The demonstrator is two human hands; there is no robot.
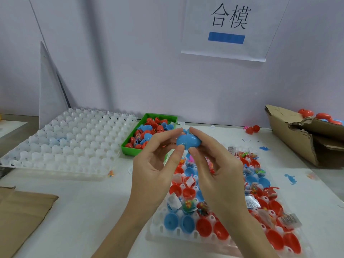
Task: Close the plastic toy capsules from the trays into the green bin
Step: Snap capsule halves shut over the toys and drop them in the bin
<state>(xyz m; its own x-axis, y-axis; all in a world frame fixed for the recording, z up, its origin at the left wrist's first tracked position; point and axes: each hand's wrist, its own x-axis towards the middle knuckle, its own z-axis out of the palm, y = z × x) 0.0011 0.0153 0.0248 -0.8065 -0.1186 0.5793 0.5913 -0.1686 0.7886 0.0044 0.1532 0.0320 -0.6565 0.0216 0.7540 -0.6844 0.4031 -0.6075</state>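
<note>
Up above the table, a blue capsule (187, 140) pinched between two hands, its two halves together with a thin seam showing down the middle. Left hand (155, 164) gripping the left half, forefinger arched over the top, thumb pressed beneath. Right hand (216, 164) gripping the right half the same way, forefinger on top, thumb under, remaining fingers curled loosely below. Thumbs nearly touching each other just under the seam.

Directly beneath the hands, a white tray (162, 228) with rows of round pockets, holding open red and blue capsule halves, many filled with small packets and bright little toys. Front row: two blue halves at left, red halves to the right.

Behind the hands and a little left, the green bin (130, 148), heaped with red and blue capsules. Left of the bin, a second white tray (61, 144), pockets mostly bare, a faint blue shape or two near its middle.

At far right, a torn cardboard box (297, 138) with red capsules at its back edge; two more red capsules (252, 129) loose on the table just left of it. Small blue toy figures (290, 178) scattered on the white table (83, 202) to the right. Flat brown cardboard (20, 211) at lower left. On the wall, a paper sign (226, 28) with dark characters and a blue bar.
</note>
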